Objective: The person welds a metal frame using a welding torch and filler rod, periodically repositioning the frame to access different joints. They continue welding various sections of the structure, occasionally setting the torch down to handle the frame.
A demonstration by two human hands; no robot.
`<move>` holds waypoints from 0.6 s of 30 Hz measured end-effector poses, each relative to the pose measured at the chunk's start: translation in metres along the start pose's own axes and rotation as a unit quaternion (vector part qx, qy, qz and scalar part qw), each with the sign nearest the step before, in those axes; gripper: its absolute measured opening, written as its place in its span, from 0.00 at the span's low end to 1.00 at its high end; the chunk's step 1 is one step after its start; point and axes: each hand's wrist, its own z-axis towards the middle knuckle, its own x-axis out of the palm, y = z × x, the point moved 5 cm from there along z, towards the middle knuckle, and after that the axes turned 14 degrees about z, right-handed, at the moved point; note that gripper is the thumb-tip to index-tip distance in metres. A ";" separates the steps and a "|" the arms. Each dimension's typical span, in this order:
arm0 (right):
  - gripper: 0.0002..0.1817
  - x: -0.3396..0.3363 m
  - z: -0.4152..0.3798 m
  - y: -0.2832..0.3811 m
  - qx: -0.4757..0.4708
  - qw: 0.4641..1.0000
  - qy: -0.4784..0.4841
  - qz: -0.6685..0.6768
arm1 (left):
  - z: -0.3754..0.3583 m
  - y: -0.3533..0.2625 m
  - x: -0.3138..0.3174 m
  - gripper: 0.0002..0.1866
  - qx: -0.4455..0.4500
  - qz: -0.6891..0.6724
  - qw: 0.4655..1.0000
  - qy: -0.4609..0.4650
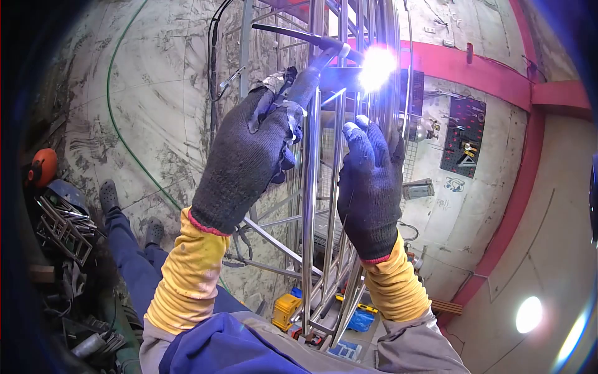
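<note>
My left hand (246,156), in a dark knit glove, is closed around the handle of a TIG welding torch (305,84). The torch head points right, and a blinding arc glows at the metal frame (309,206) of shiny tubes standing upright in front of me. My right hand (372,187), gloved alike, is just below the arc against the tubes. Its fingers point up and are held close together; whatever they pinch is hidden. Glare washes out the spot under the arc.
A green hose (115,118) curves over the stained floor at left. Scrap metal and an orange ear muff (43,167) lie there too. A tool board (463,134) and pink steel beams (492,78) are at right. A yellow tool (286,310) sits low behind the frame.
</note>
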 end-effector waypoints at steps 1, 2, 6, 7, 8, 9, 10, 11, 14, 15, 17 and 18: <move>0.29 0.000 -0.001 0.000 -0.012 1.000 -0.010 0.008 | 0.001 -0.001 0.000 0.26 0.014 -0.013 1.000 -0.001; 0.29 0.000 -0.001 0.000 -0.024 0.999 -0.021 0.016 | 0.000 -0.001 0.001 0.23 0.011 -0.016 1.000 -0.016; 0.30 0.000 0.000 0.001 0.026 0.999 0.022 -0.005 | -0.012 -0.011 0.002 0.20 -0.056 -0.005 0.998 -0.021; 0.30 0.000 0.000 0.001 0.027 0.999 0.022 -0.005 | -0.013 -0.012 0.003 0.20 -0.056 -0.005 0.998 -0.021; 0.30 0.000 0.000 0.001 0.020 1.000 0.023 -0.009 | -0.013 -0.013 0.003 0.20 -0.051 0.004 0.998 -0.022; 0.31 0.000 0.000 0.001 0.013 1.000 0.023 -0.013 | -0.013 -0.014 0.003 0.21 -0.045 0.013 0.999 -0.024; 0.31 0.000 0.000 0.000 0.013 1.000 0.023 -0.013 | -0.013 -0.014 0.003 0.21 -0.045 0.013 0.999 -0.024; 0.31 0.000 -0.001 0.000 0.012 1.000 0.023 -0.013 | -0.012 -0.013 0.003 0.21 -0.047 0.008 0.999 -0.021; 0.32 -0.001 0.000 0.001 0.013 1.000 0.023 -0.010 | -0.011 -0.010 0.002 0.21 -0.038 0.008 0.999 -0.018; 0.32 -0.001 0.000 0.001 0.015 1.000 0.022 -0.006 | -0.010 -0.010 0.001 0.20 -0.025 0.012 0.999 -0.018; 0.32 -0.001 0.000 0.000 0.014 1.000 0.023 -0.010 | -0.010 -0.010 0.000 0.20 -0.024 0.022 0.999 -0.019; 0.31 0.000 0.000 -0.001 0.012 1.000 0.023 -0.015 | -0.009 -0.010 0.000 0.19 -0.022 0.032 0.999 -0.019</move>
